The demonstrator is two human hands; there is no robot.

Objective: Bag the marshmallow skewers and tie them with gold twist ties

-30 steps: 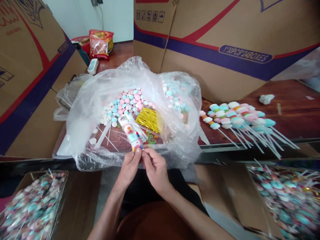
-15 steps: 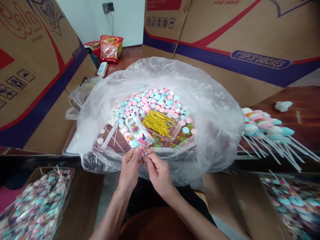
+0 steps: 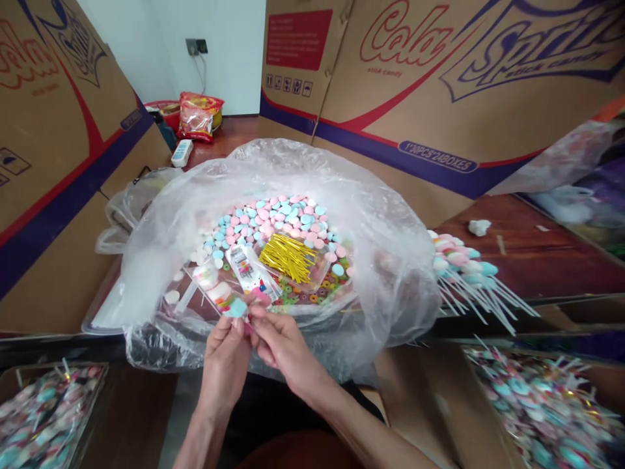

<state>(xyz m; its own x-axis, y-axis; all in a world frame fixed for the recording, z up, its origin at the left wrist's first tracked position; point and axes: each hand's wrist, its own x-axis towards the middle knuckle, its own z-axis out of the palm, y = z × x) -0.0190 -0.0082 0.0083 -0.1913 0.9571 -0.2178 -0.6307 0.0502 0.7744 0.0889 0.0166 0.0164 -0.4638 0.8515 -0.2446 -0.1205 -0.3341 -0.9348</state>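
My left hand (image 3: 225,355) pinches the lower end of a candy skewer (image 3: 221,294), a row of white, blue and red-yellow pieces in clear wrap. Against it, my right hand (image 3: 286,348) closes its fingertips on the gathered end of the wrap, where a bit of pink shows. The skewer tilts up to the left. Just beyond my hands lie printed clear bags (image 3: 249,270) and gold twist ties (image 3: 289,259) in a clear tray. Behind them are loose pink, blue and white candies (image 3: 263,221), with colourful ring candies (image 3: 312,296) nearer.
A crumpled clear plastic sheet (image 3: 395,273) surrounds the candies. Unwrapped candy skewers (image 3: 463,267) lie on the table at right. Boxes of wrapped skewers stand low at left (image 3: 43,417) and right (image 3: 532,404). Large cartons (image 3: 390,130) wall the back and left.
The view has swung right and slightly upward, so the scene sits further left and lower. Both hands still grip the skewer, which now shows more plainly above the left fingers.
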